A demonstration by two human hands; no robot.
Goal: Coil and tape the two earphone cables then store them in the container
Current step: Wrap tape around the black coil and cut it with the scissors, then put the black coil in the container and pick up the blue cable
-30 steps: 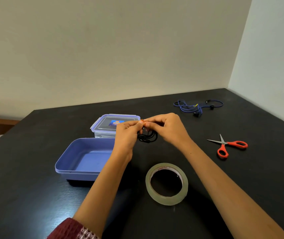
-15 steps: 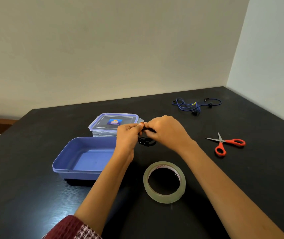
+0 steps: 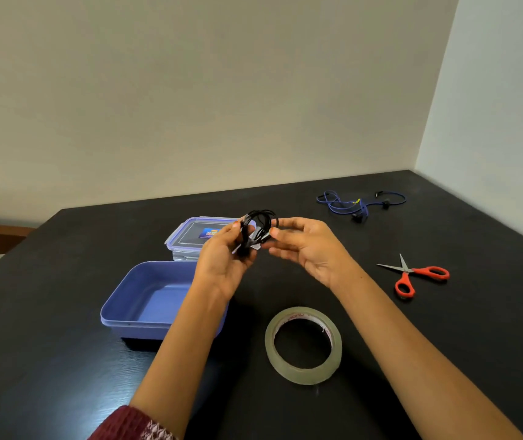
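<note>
Container [image 3: 117, 315]: is sitting open, left of the forearms.
Left hand [image 3: 222, 262]: is gripping the black coil [image 3: 261, 216], raised above the table [image 3: 47, 360].
Right hand [image 3: 309, 249]: is meeting the black coil's right edge with its fingertips; grasp cannot be told.
Blue cable [image 3: 342, 205]: is lying loose, far right.

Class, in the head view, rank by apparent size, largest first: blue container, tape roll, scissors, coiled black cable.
1. blue container
2. tape roll
3. scissors, nearly equal; the roll lies nearer
4. coiled black cable
</note>
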